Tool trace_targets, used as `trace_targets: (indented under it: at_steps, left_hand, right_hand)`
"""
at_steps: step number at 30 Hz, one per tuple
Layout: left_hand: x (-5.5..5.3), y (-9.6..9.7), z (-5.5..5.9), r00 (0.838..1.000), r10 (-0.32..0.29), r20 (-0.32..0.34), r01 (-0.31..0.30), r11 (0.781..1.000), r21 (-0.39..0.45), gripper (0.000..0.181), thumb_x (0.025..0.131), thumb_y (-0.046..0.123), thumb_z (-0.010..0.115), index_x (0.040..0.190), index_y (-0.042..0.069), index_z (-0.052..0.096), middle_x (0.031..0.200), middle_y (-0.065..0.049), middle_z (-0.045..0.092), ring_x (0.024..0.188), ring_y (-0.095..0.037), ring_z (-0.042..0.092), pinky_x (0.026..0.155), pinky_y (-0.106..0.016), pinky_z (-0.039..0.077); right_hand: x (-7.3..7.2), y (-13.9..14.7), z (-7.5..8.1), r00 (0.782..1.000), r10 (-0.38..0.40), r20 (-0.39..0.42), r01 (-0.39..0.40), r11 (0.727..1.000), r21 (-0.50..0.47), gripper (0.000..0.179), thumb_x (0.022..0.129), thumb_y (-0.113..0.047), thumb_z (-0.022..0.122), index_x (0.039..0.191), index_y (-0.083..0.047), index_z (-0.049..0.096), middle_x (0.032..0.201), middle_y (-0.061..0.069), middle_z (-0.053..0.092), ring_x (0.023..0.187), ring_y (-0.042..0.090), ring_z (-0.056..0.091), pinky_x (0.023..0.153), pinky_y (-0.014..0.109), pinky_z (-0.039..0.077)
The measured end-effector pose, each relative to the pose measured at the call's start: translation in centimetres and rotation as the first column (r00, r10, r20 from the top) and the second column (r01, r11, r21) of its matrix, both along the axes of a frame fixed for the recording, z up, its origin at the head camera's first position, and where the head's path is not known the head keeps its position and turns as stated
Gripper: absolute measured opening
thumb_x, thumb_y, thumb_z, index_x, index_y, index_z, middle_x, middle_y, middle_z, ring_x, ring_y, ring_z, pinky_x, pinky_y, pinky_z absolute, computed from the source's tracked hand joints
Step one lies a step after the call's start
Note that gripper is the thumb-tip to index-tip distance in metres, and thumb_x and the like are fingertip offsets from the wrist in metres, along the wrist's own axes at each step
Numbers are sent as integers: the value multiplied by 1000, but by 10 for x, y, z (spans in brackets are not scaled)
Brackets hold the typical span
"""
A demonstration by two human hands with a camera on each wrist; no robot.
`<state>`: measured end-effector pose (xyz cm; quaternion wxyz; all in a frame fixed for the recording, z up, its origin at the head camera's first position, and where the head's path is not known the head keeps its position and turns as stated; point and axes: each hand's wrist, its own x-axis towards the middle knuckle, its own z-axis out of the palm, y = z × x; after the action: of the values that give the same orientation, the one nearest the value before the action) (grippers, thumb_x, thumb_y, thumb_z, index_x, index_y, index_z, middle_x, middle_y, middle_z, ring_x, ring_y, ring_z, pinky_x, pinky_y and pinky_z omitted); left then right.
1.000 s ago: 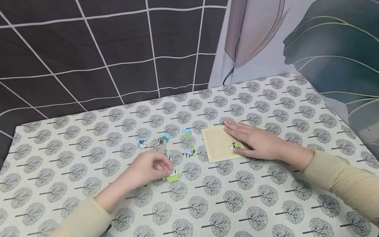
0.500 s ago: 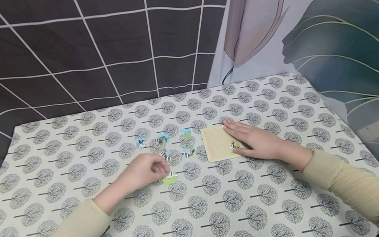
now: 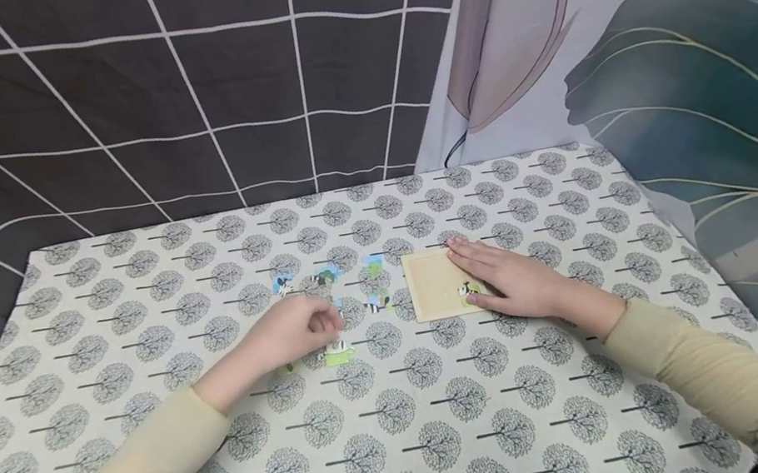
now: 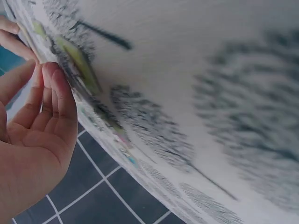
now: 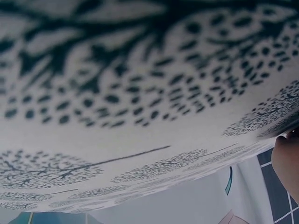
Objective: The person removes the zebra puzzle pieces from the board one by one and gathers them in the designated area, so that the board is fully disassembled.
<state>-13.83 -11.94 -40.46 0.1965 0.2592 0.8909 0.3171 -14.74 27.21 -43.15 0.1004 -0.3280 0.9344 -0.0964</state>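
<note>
My left hand [image 3: 298, 328] hovers low over loose picture-puzzle pieces, fingers curved and fingertips close to the thumb. Nothing shows between the tips in the left wrist view. Just below them is a green-and-white piece [image 3: 338, 356]; a striped piece behind the fingers is mostly hidden. My right hand [image 3: 514, 278] lies flat across the right side of a pale wooden puzzle tray [image 3: 431, 285], fingers stretched and thumb along its lower part. A black-and-white animal piece [image 3: 467, 289] sits inside the tray beside that thumb. In the right wrist view only part of the hand [image 5: 287, 163] shows at the edge.
Further puzzle pieces lie past the left hand: a blue one [image 3: 282, 283], a blue-green one [image 3: 325, 276], another [image 3: 373, 265] and a striped one [image 3: 377, 303] left of the tray. A tree-print cloth [image 3: 426, 414] covers the table. A dark grid curtain [image 3: 244, 74] hangs behind.
My left hand has shifted slightly away from me, from beside the green-and-white piece to over the striped piece, which it now mostly covers. The right hand stays on the tray.
</note>
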Motion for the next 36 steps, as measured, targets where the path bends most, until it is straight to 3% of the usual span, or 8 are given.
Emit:
trace_targets:
  at_steps: [11, 17, 23, 29, 36]
  left_hand:
    - [-26, 43, 6, 996, -84, -14, 84, 995, 58, 9, 98, 10, 72, 105, 6, 77, 99, -7, 78, 92, -17, 73, 90, -29, 63]
    - [-38, 72, 11, 993, -114, 26, 110, 988, 104, 12, 99, 10, 70, 108, 3, 75, 103, -10, 78, 97, -20, 74, 94, -27, 62]
    - [-49, 94, 13, 993, -74, 95, 54, 979, 195, 14, 98, 7, 71, 109, 1, 75, 104, -13, 78, 96, -20, 74, 91, -24, 62]
    - [-57, 113, 11, 988, -15, 153, -19, 976, 219, 15, 96, 6, 74, 110, 3, 76, 107, -12, 78, 96, -19, 73, 90, -23, 61]
    - [-62, 133, 5, 992, -16, 123, -7, 983, 185, 11, 96, 7, 75, 107, 4, 77, 104, -11, 78, 92, -17, 71, 84, -18, 59]
  right_hand:
    - [-2, 5, 0, 998, 58, -5, -59, 998, -36, 87, 102, -43, 63, 166, 0, 24, 178, 17, 16, 164, 39, 21, 134, 55, 21]
    - [-4, 8, -1, 997, 67, -23, -68, 997, -26, 91, 100, -47, 66, 167, -2, 24, 178, 16, 17, 164, 38, 22, 134, 54, 21]
    - [-3, 9, 0, 999, 46, -17, -46, 999, -21, 93, 100, -52, 65, 167, -2, 23, 178, 15, 16, 164, 38, 21, 134, 55, 21]
    - [-3, 13, -1, 999, 29, -27, -29, 1000, -5, 96, 99, -56, 66, 168, -4, 23, 178, 14, 16, 163, 40, 23, 133, 57, 23]
    - [-2, 16, -4, 999, 20, -29, -19, 1000, 12, 97, 99, -58, 65, 168, -5, 22, 179, 11, 14, 164, 38, 22, 134, 56, 22]
